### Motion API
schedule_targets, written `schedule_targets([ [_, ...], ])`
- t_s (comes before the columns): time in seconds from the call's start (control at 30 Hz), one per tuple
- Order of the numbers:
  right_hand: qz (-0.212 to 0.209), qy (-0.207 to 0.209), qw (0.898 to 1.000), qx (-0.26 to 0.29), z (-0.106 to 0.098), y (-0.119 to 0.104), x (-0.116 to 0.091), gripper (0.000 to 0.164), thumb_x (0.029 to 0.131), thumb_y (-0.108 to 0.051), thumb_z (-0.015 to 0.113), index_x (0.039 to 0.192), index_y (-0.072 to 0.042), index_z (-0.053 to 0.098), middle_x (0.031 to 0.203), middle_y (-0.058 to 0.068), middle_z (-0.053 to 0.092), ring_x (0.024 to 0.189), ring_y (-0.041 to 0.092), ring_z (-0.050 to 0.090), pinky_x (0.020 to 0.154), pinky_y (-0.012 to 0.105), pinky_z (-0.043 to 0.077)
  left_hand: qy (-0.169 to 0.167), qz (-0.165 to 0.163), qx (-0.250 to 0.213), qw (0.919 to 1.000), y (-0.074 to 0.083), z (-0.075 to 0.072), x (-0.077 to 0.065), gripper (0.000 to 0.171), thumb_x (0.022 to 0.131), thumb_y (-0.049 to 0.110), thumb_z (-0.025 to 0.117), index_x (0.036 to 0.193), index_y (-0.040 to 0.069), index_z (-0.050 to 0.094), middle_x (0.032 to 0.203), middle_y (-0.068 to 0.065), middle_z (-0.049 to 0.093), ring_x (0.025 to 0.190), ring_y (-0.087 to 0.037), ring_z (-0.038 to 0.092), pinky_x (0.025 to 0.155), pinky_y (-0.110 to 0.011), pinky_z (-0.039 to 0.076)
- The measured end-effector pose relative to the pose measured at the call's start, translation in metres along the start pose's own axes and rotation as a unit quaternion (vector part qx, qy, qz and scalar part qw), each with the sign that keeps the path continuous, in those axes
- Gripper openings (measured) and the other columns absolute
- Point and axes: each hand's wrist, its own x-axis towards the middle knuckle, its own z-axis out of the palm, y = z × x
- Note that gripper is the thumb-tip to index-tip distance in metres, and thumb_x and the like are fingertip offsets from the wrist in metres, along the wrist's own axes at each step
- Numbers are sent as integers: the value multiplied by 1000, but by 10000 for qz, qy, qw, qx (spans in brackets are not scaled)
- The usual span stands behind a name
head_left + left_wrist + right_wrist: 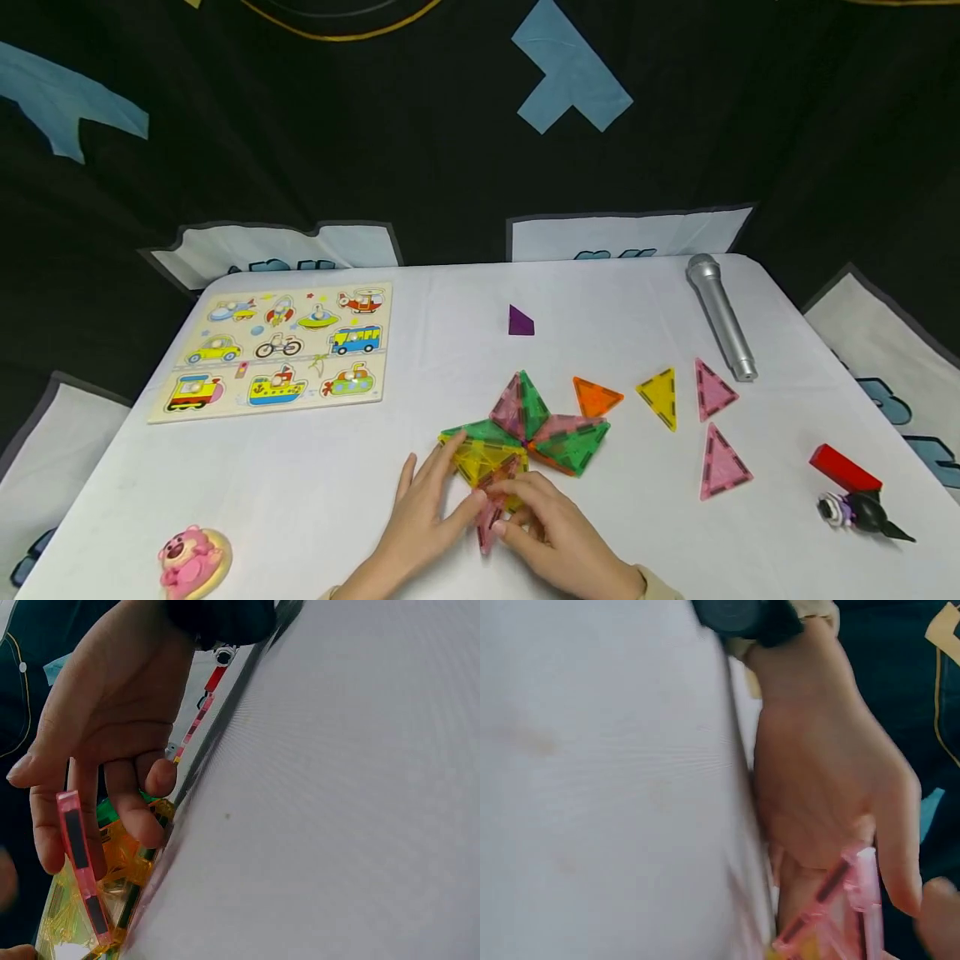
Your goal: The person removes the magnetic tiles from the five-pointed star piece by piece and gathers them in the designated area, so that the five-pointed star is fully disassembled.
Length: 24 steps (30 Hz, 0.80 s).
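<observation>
A star-like build of translucent magnetic tiles sits in front of the person, with green, pink, yellow and orange triangles leaning together. My left hand lies along its left side, fingers extended onto the yellow tiles and thumb stretched toward a pink triangular tile at the near point. From the right, my right hand pinches this pink tile, its fingers bent and thumb beside the edge. The right wrist view shows the pink tile edges by the thumb and fingers. Part of the build is hidden behind both hands.
Right of the build lie loose orange, yellow and pink triangles. A purple piece, a silver microphone, a vehicle puzzle board, a pink bear toy, a red block and a dark figurine surround it.
</observation>
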Motion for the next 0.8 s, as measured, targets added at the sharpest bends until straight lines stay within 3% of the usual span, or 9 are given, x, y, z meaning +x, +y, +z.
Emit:
schedule_targets([
  [0.1,-42,173,9997,138,3,1,0,29,89,-26,59,115,-16,55,104,-4,52,70,3,54,54,18,44,30,-179,-460,9988,-2,0,2,50,89,13,56,136,14,39,127,-13,51,116,-26,47,103,-53,1],
  [0.23,-162,278,9994,97,5,3,0,29,85,-13,64,112,-14,54,100,-2,51,68,2,52,52,17,44,225,-235,-853,9958,-5,0,5,49,84,2,60,129,15,46,108,-14,62,96,-20,61,103,-53,3],
  [0.43,-549,241,9974,-398,7,5,0,40,78,7,62,109,-14,51,105,-6,48,67,3,44,53,15,41,445,-58,-827,9956,-8,-1,6,46,80,3,66,122,14,52,92,-12,67,91,-22,63,101,-55,11],
  [0.5,-738,223,9964,-366,3,4,0,37,80,6,60,108,-16,51,108,-6,48,70,4,44,56,16,42,443,-61,-844,9954,-8,-1,5,45,79,3,66,120,14,52,91,-12,67,92,-23,63,101,-55,11],
  [0.6,-876,472,9950,97,-11,2,0,32,82,6,60,107,-13,51,108,0,50,75,8,49,58,20,46,412,-160,-916,9948,-8,-2,5,45,79,3,67,119,16,53,89,-11,68,101,-26,58,102,-55,10],
  [0.7,-509,1138,9917,317,-38,4,-1,31,81,8,60,106,-7,50,100,6,53,72,12,53,57,24,48,501,-370,-1128,9917,-8,-3,5,44,78,0,68,117,18,56,84,-5,69,107,-25,55,103,-52,10],
  [0.8,528,1664,9846,-95,-73,8,-8,32,78,11,57,104,-4,49,88,7,54,63,11,52,52,25,46,688,-469,-1369,9871,-8,-2,6,41,77,-2,67,112,17,60,77,1,69,100,-21,58,104,-50,11],
])
